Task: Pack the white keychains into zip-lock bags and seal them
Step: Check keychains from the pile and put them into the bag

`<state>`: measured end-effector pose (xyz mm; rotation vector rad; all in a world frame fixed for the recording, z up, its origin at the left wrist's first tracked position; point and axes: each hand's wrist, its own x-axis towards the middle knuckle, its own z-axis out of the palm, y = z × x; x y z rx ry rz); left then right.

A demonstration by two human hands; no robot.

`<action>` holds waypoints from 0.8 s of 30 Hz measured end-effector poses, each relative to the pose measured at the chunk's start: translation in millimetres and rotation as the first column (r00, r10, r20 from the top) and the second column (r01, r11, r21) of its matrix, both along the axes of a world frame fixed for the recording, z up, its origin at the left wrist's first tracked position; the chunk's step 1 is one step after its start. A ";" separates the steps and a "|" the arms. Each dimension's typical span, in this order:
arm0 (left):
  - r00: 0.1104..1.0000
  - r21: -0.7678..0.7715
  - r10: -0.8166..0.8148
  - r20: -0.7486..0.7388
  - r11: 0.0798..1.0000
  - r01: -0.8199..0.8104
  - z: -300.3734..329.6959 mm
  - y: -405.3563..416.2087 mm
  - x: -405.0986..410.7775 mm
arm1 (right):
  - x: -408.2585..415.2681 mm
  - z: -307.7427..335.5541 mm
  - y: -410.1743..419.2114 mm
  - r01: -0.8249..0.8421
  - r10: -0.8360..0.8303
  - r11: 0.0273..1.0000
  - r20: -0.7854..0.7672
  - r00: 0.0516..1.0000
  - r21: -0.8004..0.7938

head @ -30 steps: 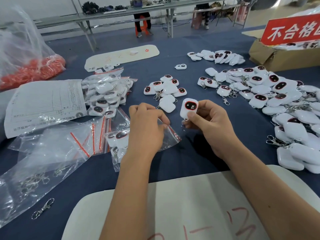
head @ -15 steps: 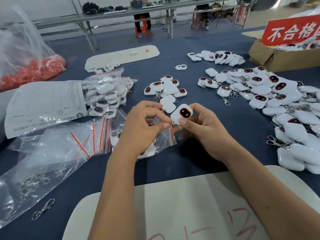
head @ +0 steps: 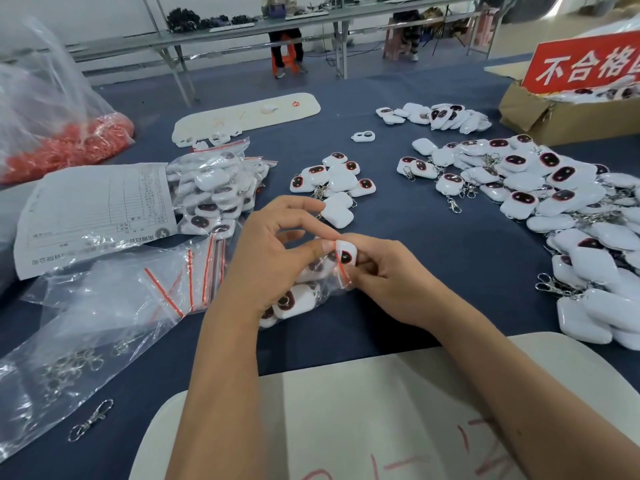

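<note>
A clear zip-lock bag [head: 304, 299] with a red seal strip lies at the middle of the blue table, with white keychains inside. My left hand [head: 273, 258] pinches the bag's mouth between thumb and fingers. My right hand [head: 384, 275] pinches a white keychain [head: 346, 254] with a dark red-rimmed oval, and the keychain sits halfway into the bag's mouth. A small group of loose keychains [head: 332, 178] lies just beyond my hands. A big heap of keychains [head: 554, 209] covers the right side.
Empty zip-lock bags [head: 187, 285] lie left of my hands. Filled bags [head: 218, 188] are stacked behind them beside a printed sheet [head: 93, 209]. A bag of metal clasps [head: 65, 368] is front left, a cardboard box [head: 561, 116] with a red sign back right, a white board [head: 381, 410] nearest me.
My right hand brought the keychain down and left, from above the table into the bag's mouth. My left hand shifted up and holds the mouth apart.
</note>
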<state>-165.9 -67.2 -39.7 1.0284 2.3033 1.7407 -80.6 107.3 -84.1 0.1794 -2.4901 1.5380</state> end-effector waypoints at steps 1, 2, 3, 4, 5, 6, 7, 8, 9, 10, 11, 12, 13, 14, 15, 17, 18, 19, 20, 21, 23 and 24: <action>1.000 -0.002 -0.005 0.000 1.000 0.005 1.1 0.7 0.8 | -0.3 0.2 -1.7 0.006 -0.007 0.997 0.010 1.000 0.080; 1.000 -0.006 -0.006 0.000 1.000 0.006 1.6 1.6 1.4 | -0.7 0.6 -3.0 0.007 -0.012 0.989 0.027 1.000 0.147; 1.000 -0.011 -0.004 -0.001 1.000 0.004 1.8 2.3 1.5 | -1.4 0.8 -3.5 0.003 -0.011 0.985 0.045 0.999 0.174; 1.000 -0.012 -0.001 -0.003 1.000 0.001 1.6 2.7 1.5 | -1.4 1.6 -3.4 -0.008 -0.001 0.986 0.058 0.998 0.165; 1.000 -0.007 0.002 -0.004 1.000 -0.002 1.2 3.1 1.4 | -1.0 2.7 -2.7 -0.033 0.024 0.990 0.066 0.998 0.136; 1.000 0.004 0.005 -0.005 1.000 -0.005 0.8 2.9 1.2 | 0.4 4.7 -2.5 -0.067 0.060 0.993 0.075 0.995 0.095; 1.000 0.018 0.010 -0.006 1.000 -0.010 0.5 2.8 1.2 | 1.5 6.1 -1.5 -0.094 0.090 0.995 0.082 0.993 0.044; 1.000 0.032 0.018 -0.010 0.999 -0.018 0.5 2.4 1.1 | 2.1 7.2 -0.5 -0.104 0.105 0.995 0.082 0.991 -0.007; 1.000 0.045 0.025 -0.017 0.999 -0.024 0.7 2.3 1.2 | 2.9 7.9 -0.6 -0.105 0.108 0.994 0.073 0.991 -0.043; 0.999 0.057 0.029 -0.023 0.998 -0.027 0.8 2.3 1.0 | 3.2 7.8 -1.6 -0.102 0.105 0.993 0.055 0.993 -0.058; 0.999 0.066 0.030 -0.028 0.997 -0.028 0.6 2.4 0.7 | 2.7 5.8 -2.3 -0.089 0.092 0.994 0.043 0.995 -0.061; 0.999 0.069 0.029 -0.032 0.997 -0.027 0.0 2.6 0.2 | 1.8 3.6 -2.5 -0.068 0.070 0.996 0.038 0.997 -0.058; 0.999 0.067 0.027 -0.035 0.997 -0.024 -0.8 3.0 -0.1 | 0.8 1.2 -2.0 -0.041 0.042 0.998 0.033 0.999 -0.041; 0.999 0.058 0.025 -0.035 0.998 -0.023 -1.3 3.9 0.0 | 0.5 -0.1 -1.2 -0.011 0.011 0.999 0.028 1.000 -0.031; 0.999 0.047 0.026 -0.032 0.999 -0.025 -1.4 4.5 0.6 | 0.0 -0.8 -0.8 0.014 -0.013 0.999 0.022 1.000 -0.030; 0.999 0.027 0.031 -0.029 0.999 -0.030 -1.2 6.3 2.2 | 0.3 -1.0 -0.1 0.028 -0.029 0.998 -0.001 1.000 -0.051; 0.999 0.022 0.033 -0.026 0.999 -0.033 -1.1 6.9 2.7 | 1.1 -0.6 0.2 0.016 -0.017 0.997 -0.017 1.000 -0.074; 0.999 0.020 0.036 -0.022 0.999 -0.036 -1.0 7.1 3.0 | 1.7 -1.0 0.7 -0.001 -0.002 0.996 -0.027 1.000 -0.086; 0.999 0.018 0.039 -0.019 0.999 -0.038 -1.0 7.4 3.2 | 2.1 -0.6 0.5 -0.016 0.014 0.997 -0.032 0.999 -0.075; 0.999 0.015 0.040 -0.020 0.999 -0.039 -0.8 7.7 3.4 | 1.8 -0.9 0.5 -0.024 0.023 0.999 -0.046 0.999 -0.030; 0.999 0.007 0.035 -0.028 0.999 -0.035 -0.3 9.2 4.2 | -0.9 -0.9 -0.3 -0.015 0.028 0.992 -0.105 0.994 0.125; 0.999 0.004 0.030 -0.033 1.000 -0.030 0.1 10.7 5.1 | -2.6 -0.9 -1.1 -0.011 0.036 0.980 -0.124 0.992 0.200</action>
